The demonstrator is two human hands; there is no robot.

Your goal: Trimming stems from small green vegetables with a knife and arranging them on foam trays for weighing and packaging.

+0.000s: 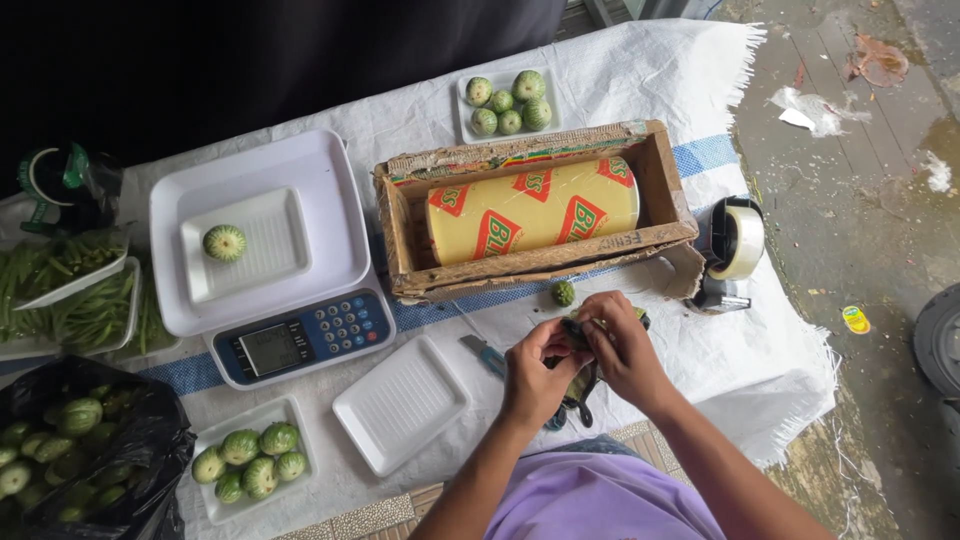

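My left hand (535,368) and my right hand (628,348) meet over the white cloth, both closed on a small dark bundle (580,335) with green showing in it. A dark strip of it hangs down between my wrists. What is inside is hidden by my fingers. One small round green eggplant (563,292) lies loose just beyond my hands. A blue-handled cutter (486,355) lies left of my left hand, next to an empty white foam tray (400,402).
A cardboard box (400,235) holds a yellow cling-film roll (532,210). A scale (330,200) carries a tray with one eggplant (224,242). Eggplant trays sit far (465,95) and near left (205,445). Also here: tape dispenser (733,250), black bag (150,430), green beans (80,305).
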